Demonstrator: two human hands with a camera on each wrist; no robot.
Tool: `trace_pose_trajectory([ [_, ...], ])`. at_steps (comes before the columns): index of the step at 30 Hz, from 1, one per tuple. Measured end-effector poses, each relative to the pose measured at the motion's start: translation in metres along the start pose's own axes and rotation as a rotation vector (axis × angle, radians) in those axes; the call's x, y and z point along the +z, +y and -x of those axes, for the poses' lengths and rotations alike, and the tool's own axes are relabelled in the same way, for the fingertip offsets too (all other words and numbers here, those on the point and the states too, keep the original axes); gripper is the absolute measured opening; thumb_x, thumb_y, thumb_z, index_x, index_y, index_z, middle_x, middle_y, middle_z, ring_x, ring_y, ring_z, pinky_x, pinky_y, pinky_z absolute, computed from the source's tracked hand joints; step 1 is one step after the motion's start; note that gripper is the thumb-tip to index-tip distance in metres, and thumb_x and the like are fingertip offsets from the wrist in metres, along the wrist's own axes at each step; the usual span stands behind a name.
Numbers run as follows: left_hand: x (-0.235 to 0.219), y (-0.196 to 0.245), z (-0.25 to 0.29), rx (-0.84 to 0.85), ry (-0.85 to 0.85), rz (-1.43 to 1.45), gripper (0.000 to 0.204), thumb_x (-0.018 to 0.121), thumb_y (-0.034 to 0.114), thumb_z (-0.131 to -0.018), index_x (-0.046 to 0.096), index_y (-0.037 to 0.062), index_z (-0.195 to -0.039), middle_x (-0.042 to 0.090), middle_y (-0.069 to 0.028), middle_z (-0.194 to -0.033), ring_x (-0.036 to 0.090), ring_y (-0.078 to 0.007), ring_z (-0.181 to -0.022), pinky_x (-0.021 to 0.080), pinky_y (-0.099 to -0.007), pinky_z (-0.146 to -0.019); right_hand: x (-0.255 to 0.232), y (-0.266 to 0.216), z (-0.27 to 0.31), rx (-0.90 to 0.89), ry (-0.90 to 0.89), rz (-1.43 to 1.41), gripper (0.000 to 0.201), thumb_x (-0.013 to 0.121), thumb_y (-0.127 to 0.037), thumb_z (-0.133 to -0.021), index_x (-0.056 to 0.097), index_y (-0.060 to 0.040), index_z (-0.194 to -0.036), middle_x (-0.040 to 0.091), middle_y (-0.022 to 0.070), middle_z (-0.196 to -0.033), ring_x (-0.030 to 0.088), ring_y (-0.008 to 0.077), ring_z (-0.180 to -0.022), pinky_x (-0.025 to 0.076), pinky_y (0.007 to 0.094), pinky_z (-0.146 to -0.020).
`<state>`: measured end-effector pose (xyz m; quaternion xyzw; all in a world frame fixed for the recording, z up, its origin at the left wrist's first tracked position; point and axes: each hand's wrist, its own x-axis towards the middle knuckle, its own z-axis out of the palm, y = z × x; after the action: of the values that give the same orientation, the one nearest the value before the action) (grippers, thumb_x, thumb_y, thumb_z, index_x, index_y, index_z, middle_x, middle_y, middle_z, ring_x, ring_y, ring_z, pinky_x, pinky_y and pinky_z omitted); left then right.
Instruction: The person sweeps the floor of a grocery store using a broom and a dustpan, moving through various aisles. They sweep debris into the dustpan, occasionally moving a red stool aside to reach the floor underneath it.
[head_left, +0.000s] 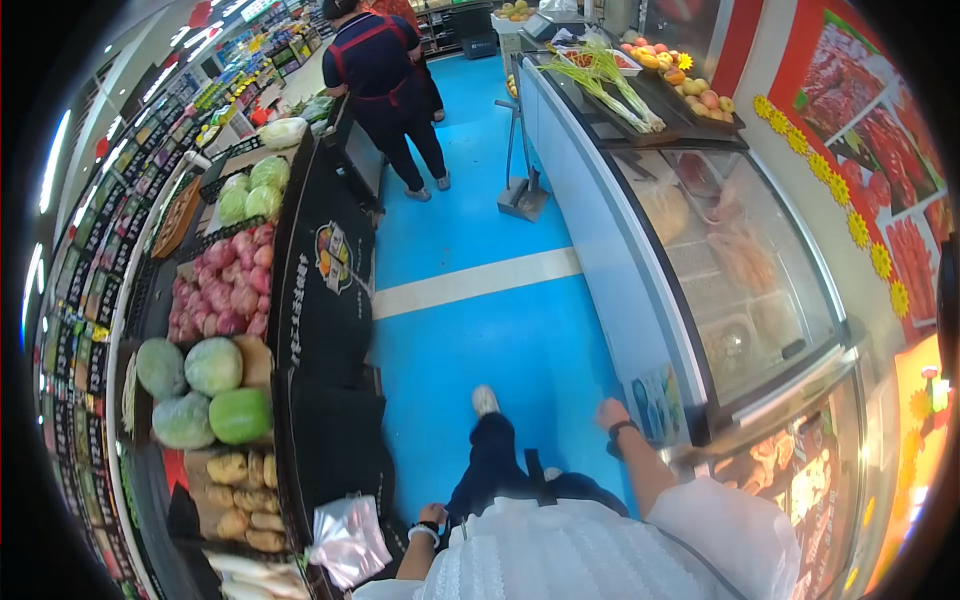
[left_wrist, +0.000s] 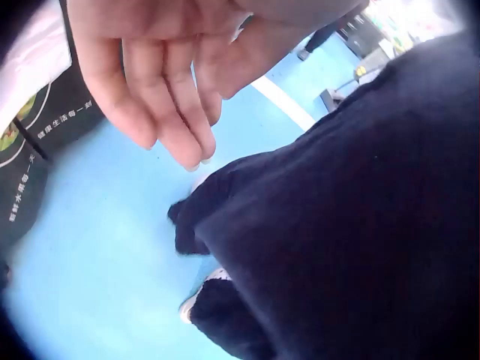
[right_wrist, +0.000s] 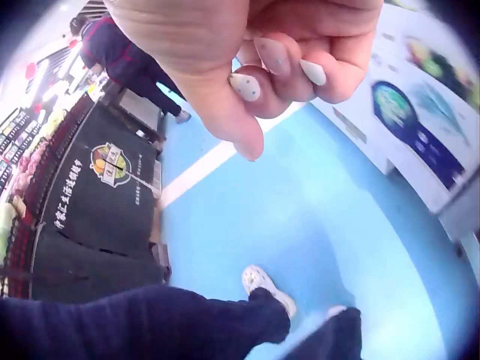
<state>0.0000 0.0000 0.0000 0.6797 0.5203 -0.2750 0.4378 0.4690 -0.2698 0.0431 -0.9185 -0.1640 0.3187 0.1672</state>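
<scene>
From the head view, the person is walking along the blue floor (head_left: 470, 330) of a shop aisle, between the produce counter (head_left: 320, 300) on the left and the glass freezer (head_left: 700, 260) on the right. The left hand (head_left: 432, 515) is hanging near the clear plastic bag (head_left: 348, 538) at the near end of the produce counter, just beside it but apart. The right hand (head_left: 610, 412) is swinging close to the freezer's front.

In the left wrist view, the left hand's fingers (left_wrist: 172, 105) are lying straight and loosely together, holding nothing, above the dark trouser leg (left_wrist: 352, 225).

In the right wrist view, the right hand's fingers (right_wrist: 292, 67) are curling into the palm, gripping nothing visible.

To walk on well, I would judge it best to keep both hands clear of the counter's edge and the freezer.
</scene>
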Motion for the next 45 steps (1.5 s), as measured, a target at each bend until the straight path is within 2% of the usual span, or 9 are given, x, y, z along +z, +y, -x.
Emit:
trace_pose_trajectory([
  [2, -0.007, -0.027, -0.014, 0.057, -0.065, -0.250, 0.032, 0.051, 0.031, -0.079, 0.061, 0.0084, -0.101, 0.061, -0.0196, -0.091, 0.059, -0.0285, -0.089, 0.046, -0.0417, -0.073, 0.003, -0.011, 0.005, -0.012, 0.054, -0.033, 0.021, 0.070, -0.022, -0.063, 0.059, -0.0042, -0.066, 0.061, 0.0166, -0.072, 0.059, 0.0308, -0.071, 0.047, 0.0399, -0.065],
  [10, -0.198, 0.161, -0.302, 0.403, 0.217, -0.183, 0.047, 0.034, 0.043, -0.084, 0.062, 0.0061, -0.081, 0.063, -0.0138, -0.079, 0.058, -0.0283, -0.073, 0.044, -0.0417, -0.066, -0.052, -0.097, -0.194, 0.178, -0.246, 0.108, 0.026, 0.073, -0.025, -0.061, 0.060, -0.0046, -0.071, 0.061, 0.0169, -0.079, 0.058, 0.0327, -0.077, 0.047, 0.0402, -0.070],
  [13, -0.276, 0.273, -0.372, 0.454, 0.049, -0.436, 0.029, 0.044, 0.028, -0.081, 0.063, 0.0060, -0.078, 0.061, -0.0064, -0.061, 0.054, -0.0146, -0.048, 0.043, -0.0314, -0.046, -0.062, -0.104, -0.223, 0.121, -0.096, 0.188, 0.026, 0.073, -0.024, -0.061, 0.059, -0.0043, -0.072, 0.061, 0.0168, -0.079, 0.058, 0.0324, -0.076, 0.047, 0.0396, -0.069],
  [18, -0.346, 0.500, -0.444, 0.124, -0.041, 0.246, 0.027, 0.040, 0.020, -0.083, 0.055, 0.0057, -0.100, 0.064, -0.0100, -0.074, 0.060, -0.0170, -0.060, 0.043, -0.0284, -0.047, -0.111, -0.135, -0.300, 0.233, -0.071, -0.100, 0.022, 0.071, -0.020, -0.061, 0.058, -0.0060, -0.071, 0.061, 0.0133, -0.077, 0.058, 0.0285, -0.076, 0.046, 0.0377, -0.068],
  [26, -0.385, 0.829, -0.549, 0.548, 0.178, -0.431, 0.061, 0.059, 0.019, -0.069, 0.033, 0.0054, -0.123, 0.060, -0.0175, -0.083, 0.059, -0.0283, -0.075, 0.046, -0.0381, -0.068, -0.162, -0.161, -0.434, 0.399, -0.090, -0.278, 0.013, 0.058, -0.017, -0.072, 0.059, -0.0043, -0.076, 0.060, 0.0111, -0.066, 0.060, 0.0215, -0.063, 0.047, 0.0343, -0.062],
  [29, -0.420, 0.974, -0.512, 0.706, 0.295, -0.603, 0.073, 0.063, 0.021, -0.071, 0.024, 0.0013, -0.128, 0.040, -0.0261, -0.117, 0.040, -0.0398, -0.108, 0.037, -0.0429, -0.089, -0.193, -0.185, -0.474, 0.286, -0.035, -0.429, 0.016, 0.046, -0.014, -0.078, 0.058, -0.0028, -0.077, 0.060, 0.0106, -0.062, 0.058, 0.0192, -0.054, 0.046, 0.0324, -0.055],
  [37, -0.442, 1.219, -0.569, 1.152, 0.719, -0.711, 0.073, 0.070, 0.019, -0.065, 0.029, 0.0067, -0.124, 0.031, -0.0150, -0.123, 0.030, -0.0336, -0.115, 0.036, -0.0463, -0.086, -0.213, -0.257, -0.493, 0.592, 0.299, -0.991, 0.015, 0.041, -0.006, -0.080, 0.055, -0.0002, -0.083, 0.058, 0.0090, -0.062, 0.056, 0.0152, -0.054, 0.045, 0.0266, -0.051],
  [43, -0.447, 1.288, -0.653, 1.079, 0.266, -0.920, 0.040, 0.057, 0.023, -0.079, 0.043, 0.0009, -0.109, 0.058, -0.0194, -0.090, 0.058, -0.0335, -0.078, 0.045, -0.0449, -0.073, -0.130, -0.351, -0.450, 1.126, 0.401, -1.136, 0.016, 0.041, -0.005, -0.079, 0.056, 0.0023, -0.081, 0.059, 0.0115, -0.059, 0.054, 0.0161, -0.046, 0.044, 0.0264, -0.044],
  [45, -0.456, 1.293, -0.651, 0.769, -0.001, -1.030, 0.036, 0.054, 0.027, -0.082, 0.050, 0.0020, -0.108, 0.059, -0.0182, -0.093, 0.059, -0.0306, -0.078, 0.047, -0.0433, -0.070, -0.109, -0.402, -0.448, 1.207, 0.383, -1.170, 0.016, 0.042, -0.005, -0.078, 0.056, 0.0024, -0.082, 0.059, 0.0118, -0.060, 0.055, 0.0163, -0.047, 0.045, 0.0267, -0.044],
])
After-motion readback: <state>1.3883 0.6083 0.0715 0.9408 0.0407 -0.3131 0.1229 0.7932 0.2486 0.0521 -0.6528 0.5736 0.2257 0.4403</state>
